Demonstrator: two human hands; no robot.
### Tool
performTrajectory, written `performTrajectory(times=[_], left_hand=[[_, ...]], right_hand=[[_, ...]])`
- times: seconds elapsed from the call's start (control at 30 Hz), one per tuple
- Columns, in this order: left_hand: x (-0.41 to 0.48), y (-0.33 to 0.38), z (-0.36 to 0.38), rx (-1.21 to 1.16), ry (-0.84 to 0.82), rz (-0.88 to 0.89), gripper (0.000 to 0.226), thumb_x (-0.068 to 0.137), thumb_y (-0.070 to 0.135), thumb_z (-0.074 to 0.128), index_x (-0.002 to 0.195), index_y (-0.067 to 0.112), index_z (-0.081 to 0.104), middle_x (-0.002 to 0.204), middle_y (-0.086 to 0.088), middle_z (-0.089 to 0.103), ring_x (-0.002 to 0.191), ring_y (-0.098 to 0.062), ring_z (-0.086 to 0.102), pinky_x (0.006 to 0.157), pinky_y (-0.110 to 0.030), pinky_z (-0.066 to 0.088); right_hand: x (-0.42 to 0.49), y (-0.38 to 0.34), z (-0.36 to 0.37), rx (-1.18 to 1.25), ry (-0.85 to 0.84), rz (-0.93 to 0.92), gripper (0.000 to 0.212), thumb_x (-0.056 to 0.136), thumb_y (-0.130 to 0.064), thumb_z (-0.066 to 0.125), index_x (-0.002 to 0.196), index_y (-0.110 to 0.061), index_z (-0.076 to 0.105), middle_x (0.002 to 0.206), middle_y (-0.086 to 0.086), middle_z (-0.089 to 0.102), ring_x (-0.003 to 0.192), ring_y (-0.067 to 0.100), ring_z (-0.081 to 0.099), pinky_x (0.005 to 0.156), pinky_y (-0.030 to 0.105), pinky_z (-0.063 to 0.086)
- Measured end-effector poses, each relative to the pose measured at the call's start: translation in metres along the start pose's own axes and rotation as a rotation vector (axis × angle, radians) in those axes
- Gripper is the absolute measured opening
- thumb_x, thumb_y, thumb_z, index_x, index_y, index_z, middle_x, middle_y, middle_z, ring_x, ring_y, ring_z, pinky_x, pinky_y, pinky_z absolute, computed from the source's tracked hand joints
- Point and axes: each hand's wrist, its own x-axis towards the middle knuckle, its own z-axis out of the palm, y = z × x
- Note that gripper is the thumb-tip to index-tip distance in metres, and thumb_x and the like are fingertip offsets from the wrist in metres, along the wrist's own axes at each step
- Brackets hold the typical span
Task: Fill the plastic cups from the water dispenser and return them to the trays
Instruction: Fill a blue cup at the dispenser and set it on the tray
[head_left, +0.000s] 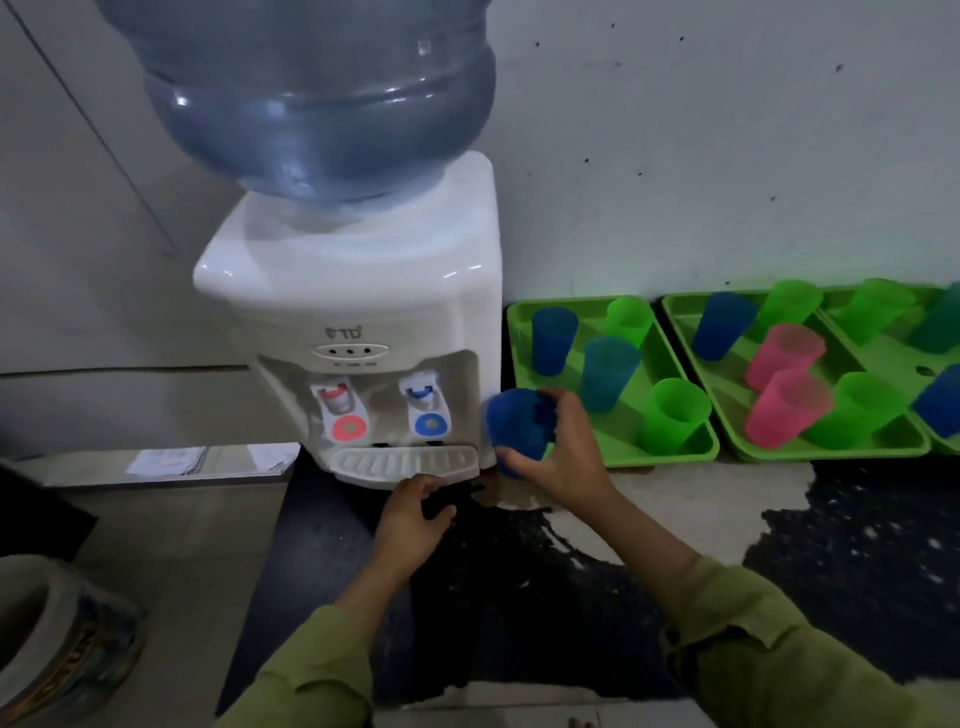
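Note:
My right hand (563, 452) grips a blue plastic cup (511, 423), held tilted just right of the white water dispenser (363, 312), between it and the nearest green tray (524, 317). My left hand (413, 517) hovers below the drip tray (405, 462), fingers curled and apart, holding nothing. The dispenser has a red tap (340, 410) on the left and a blue tap (428, 408) on the right. That tray holds two blue cups and two green cups, standing upright. I cannot tell whether the held cup has water in it.
A second green tray (691, 332) to the right carries blue, green and pink cups; a third tray (883, 353) is cut off at the frame edge. A large blue water bottle (317, 98) tops the dispenser. The dark counter (519, 597) looks worn. Papers (166, 460) lie left.

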Motion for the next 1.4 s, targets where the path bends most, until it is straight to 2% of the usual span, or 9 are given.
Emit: performTrajectory(times=[0.2,0.37,0.5,0.67,0.73,0.87,1.13,1.3,1.4], left_hand=[[0.003,-0.026,-0.033,-0.051,0.014,0.045,0.032,0.081,0.006,0.067,0.112,0.006,0.059,0.113,-0.008,0.062,0.102,-0.017,0.058,0.085,-0.019,0.040],[0.010,-0.035,-0.055,-0.094,-0.049,0.091,0.041,0.078,0.006,0.069,0.117,0.007,0.055,0.116,-0.007,0.060,0.103,-0.015,0.057,0.088,-0.023,0.044],[0.016,-0.040,-0.069,-0.124,-0.082,0.120,0.050,0.075,0.008,0.073,0.120,0.009,0.052,0.118,-0.004,0.058,0.103,-0.011,0.055,0.084,-0.022,0.045],[0.021,-0.038,-0.074,-0.261,-0.168,0.147,0.063,0.071,0.006,0.076,0.126,0.019,0.047,0.124,-0.003,0.056,0.115,-0.016,0.055,0.090,-0.031,0.052],[0.023,-0.035,-0.074,-0.256,-0.172,0.197,0.065,0.070,0.008,0.078,0.125,0.024,0.046,0.123,0.000,0.056,0.114,-0.014,0.055,0.089,-0.026,0.052],[0.030,-0.026,-0.067,-0.200,-0.192,0.242,0.070,0.072,0.011,0.078,0.131,0.015,0.042,0.129,-0.004,0.053,0.117,-0.015,0.052,0.096,-0.036,0.049],[0.040,-0.011,-0.052,-0.251,-0.176,0.188,0.071,0.064,0.020,0.082,0.119,0.035,0.040,0.125,0.003,0.055,0.107,-0.008,0.057,0.092,-0.032,0.051],[0.051,-0.001,-0.045,-0.211,-0.096,0.123,0.084,0.055,0.031,0.087,0.125,0.022,0.042,0.127,0.001,0.055,0.112,-0.017,0.055,0.095,-0.038,0.049],[0.055,0.003,-0.042,-0.222,-0.077,0.114,0.080,0.056,0.027,0.086,0.123,0.017,0.043,0.126,-0.005,0.056,0.111,-0.023,0.057,0.093,-0.043,0.050]], right_hand=[[-0.028,-0.011,0.058,-0.042,-0.089,0.113,0.083,0.064,-0.032,0.082,0.129,-0.009,0.038,0.114,-0.006,0.041,0.102,0.003,0.041,0.079,-0.005,0.028],[-0.024,-0.023,0.090,-0.056,-0.094,0.137,0.074,0.064,-0.032,0.081,0.125,-0.009,0.045,0.121,0.005,0.052,0.113,0.016,0.053,0.095,0.027,0.046],[-0.019,-0.034,0.105,-0.081,-0.014,0.125,0.075,0.063,-0.034,0.083,0.124,-0.011,0.047,0.120,0.007,0.052,0.113,0.020,0.051,0.088,0.017,0.037],[-0.011,-0.043,0.115,0.005,0.075,0.166,0.070,0.060,-0.030,0.086,0.114,-0.005,0.049,0.113,0.012,0.058,0.109,0.024,0.055,0.089,0.027,0.045],[-0.010,-0.045,0.118,0.031,0.090,0.183,0.070,0.061,-0.028,0.086,0.114,-0.004,0.048,0.114,0.012,0.058,0.109,0.024,0.055,0.090,0.030,0.046],[-0.006,-0.045,0.121,0.001,0.069,0.218,0.072,0.060,-0.025,0.087,0.115,-0.004,0.046,0.117,0.013,0.057,0.112,0.025,0.054,0.092,0.029,0.045],[-0.012,-0.045,0.108,-0.016,0.006,0.180,0.083,0.060,-0.031,0.086,0.128,-0.008,0.043,0.124,0.010,0.055,0.116,0.023,0.053,0.097,0.038,0.047],[-0.007,-0.049,0.090,-0.196,0.053,0.089,0.040,0.082,-0.031,0.068,0.114,-0.010,0.057,0.108,0.011,0.059,0.098,0.023,0.056,0.080,0.023,0.042],[0.003,-0.058,0.083,-0.331,0.025,0.107,0.023,0.088,-0.032,0.060,0.097,-0.011,0.061,0.088,0.007,0.058,0.078,0.022,0.054,0.065,0.029,0.039]])
